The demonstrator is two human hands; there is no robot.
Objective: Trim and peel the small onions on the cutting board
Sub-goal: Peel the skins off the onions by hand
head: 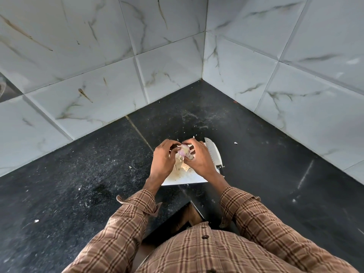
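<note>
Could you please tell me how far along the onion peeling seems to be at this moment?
Loose peels on the cutting board suggest earlier peeling. Both the left hand and right hand hold one onion, partly skinned, while the knife lies aside. Remaining onions cannot be seen.

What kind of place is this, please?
Most likely a home kitchen corner: a dark stone countertop meets marble-look wall tiles, and a white cutting board with a serrated knife lies under hands peeling a small onion.
</note>
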